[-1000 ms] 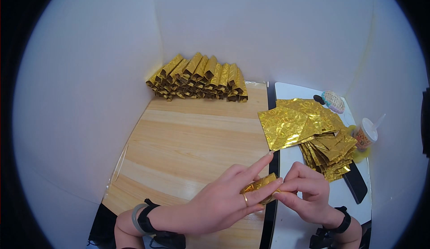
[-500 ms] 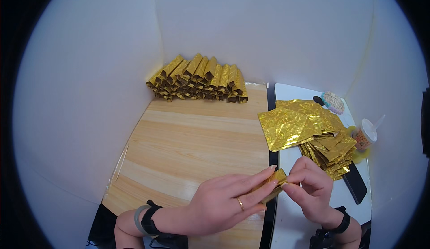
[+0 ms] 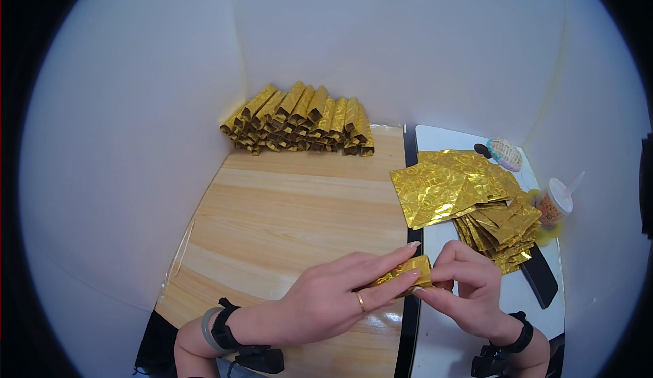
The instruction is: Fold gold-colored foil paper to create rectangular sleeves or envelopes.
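A small folded piece of gold foil paper point(image 3: 421, 266) was gripped by the left hand point(image 3: 323, 296), its body held beneath the outstretched index and middle fingers. Its right end was pinched between the thumb and bent fingers of the right hand point(image 3: 469, 286). The piece was held at the near side of the scene, above the black strip point(image 3: 411, 317) by which the wood-grained surface point(image 3: 299, 201) on the left was divided from the white surface point(image 3: 442, 354) on the right. A gold-coloured ring point(image 3: 360, 301) was worn on the left hand, and a pale bangle point(image 3: 210, 330) and a black strap point(image 3: 223, 327) on that wrist; the right wrist was circled by another black band point(image 3: 523, 334). Beyond the right hand, flat gold sheets point(image 3: 435, 194) were spread partly over the strip, and a fanned pile of gold pieces point(image 3: 500, 232) was overlapped by them on the near right side. A dark slab-shaped object point(image 3: 539, 279) was partly covered by that pile. Farther right, a lidded cup point(image 3: 555, 202) was seen, with a round woven item point(image 3: 505, 153) placed beyond it. At the far left, open-ended gold tubes point(image 3: 299, 116) were heaped in layers against the pale walls point(image 3: 408, 52).
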### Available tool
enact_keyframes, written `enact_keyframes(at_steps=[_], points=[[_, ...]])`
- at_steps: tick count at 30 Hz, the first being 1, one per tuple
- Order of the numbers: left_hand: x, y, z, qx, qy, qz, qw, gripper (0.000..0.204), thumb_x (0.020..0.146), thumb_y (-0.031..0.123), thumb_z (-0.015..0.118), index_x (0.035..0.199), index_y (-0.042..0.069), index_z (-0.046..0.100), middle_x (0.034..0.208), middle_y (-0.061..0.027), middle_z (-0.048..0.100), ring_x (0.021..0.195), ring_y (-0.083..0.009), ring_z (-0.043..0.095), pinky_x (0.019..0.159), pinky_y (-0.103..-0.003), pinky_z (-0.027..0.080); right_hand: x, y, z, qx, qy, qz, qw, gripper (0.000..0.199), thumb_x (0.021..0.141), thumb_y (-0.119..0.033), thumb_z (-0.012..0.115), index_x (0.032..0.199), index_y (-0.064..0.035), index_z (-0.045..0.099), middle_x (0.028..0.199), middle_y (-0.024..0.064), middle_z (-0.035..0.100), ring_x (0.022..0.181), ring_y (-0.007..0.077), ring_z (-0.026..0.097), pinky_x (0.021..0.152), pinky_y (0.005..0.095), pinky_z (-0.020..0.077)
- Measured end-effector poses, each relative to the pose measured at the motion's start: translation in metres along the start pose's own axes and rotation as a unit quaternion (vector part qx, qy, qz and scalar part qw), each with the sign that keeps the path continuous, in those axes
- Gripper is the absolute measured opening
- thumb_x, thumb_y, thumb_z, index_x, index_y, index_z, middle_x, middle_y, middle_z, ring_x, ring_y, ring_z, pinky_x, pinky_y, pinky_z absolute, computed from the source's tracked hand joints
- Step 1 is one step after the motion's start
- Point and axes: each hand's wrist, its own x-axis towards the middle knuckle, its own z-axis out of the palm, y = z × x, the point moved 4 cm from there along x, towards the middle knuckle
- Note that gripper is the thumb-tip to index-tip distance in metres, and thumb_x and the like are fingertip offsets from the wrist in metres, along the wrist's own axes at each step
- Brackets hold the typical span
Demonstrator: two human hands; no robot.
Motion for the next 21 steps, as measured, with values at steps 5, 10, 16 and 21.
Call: enact_keyframes(at_steps=[5, 10, 16, 21], points=[[0.0043, 0.0058, -0.0011, -0.044, -0.016, 0.0, 0.999, 0.048, 0.081, 0.012, 0.073, 0.126, 0.005, 0.059, 0.14, -0.0253, 0.046, 0.097, -0.0301, 0.066, 0.081, -0.035, 0.054, -0.0018, 0.0029, -0.0018, 0.012, 0.007, -0.005, 1.0, 0.012, 0.08, -0.005, 0.075, 0.091, -0.003, 0.073, 0.076, 0.0025, 0.057, 0.065, 0.0089, 0.052, 0.054, 0.0231, 0.0389], [0.0017, 0.0066, -0.001, -0.059, -0.036, -0.035, 0.997, 0.048, 0.082, 0.013, 0.073, 0.127, 0.006, 0.059, 0.142, -0.0254, 0.044, 0.099, -0.03, 0.066, 0.082, -0.034, 0.055, -0.002, 0.0009, -0.0035, 0.024, 0.002, 0.013, 1.0, 0.011, 0.083, -0.007, 0.073, 0.092, -0.0025, 0.073, 0.075, 0.0031, 0.057, 0.065, 0.0094, 0.051, 0.055, 0.0233, 0.0381], [0.0005, 0.0042, -0.0016, -0.044, -0.053, -0.036, 0.997, 0.045, 0.082, 0.01, 0.072, 0.126, 0.009, 0.06, 0.141, -0.0228, 0.046, 0.1, -0.0289, 0.067, 0.082, -0.032, 0.055, -0.0023, 0.0058, -0.0045, 0.044, 0.0, 0.03, 0.999, 0.012, 0.088, -0.011, 0.069, 0.095, -0.0018, 0.073, 0.076, 0.0034, 0.057, 0.066, 0.0102, 0.051, 0.055, 0.0242, 0.0385], [0.0005, -0.0003, -0.0036, -0.105, 0.025, -0.044, 0.993, 0.042, 0.084, 0.008, 0.069, 0.125, 0.007, 0.062, 0.131, -0.0159, 0.057, 0.09, -0.0267, 0.067, 0.077, -0.033, 0.055, -0.0009, 0.0038, -0.0011, 0.027, -0.02, 0.034, 0.999, 0.012, 0.086, -0.008, 0.07, 0.096, -0.0019, 0.073, 0.077, 0.0037, 0.059, 0.066, 0.0096, 0.052, 0.055, 0.0237, 0.0392]])
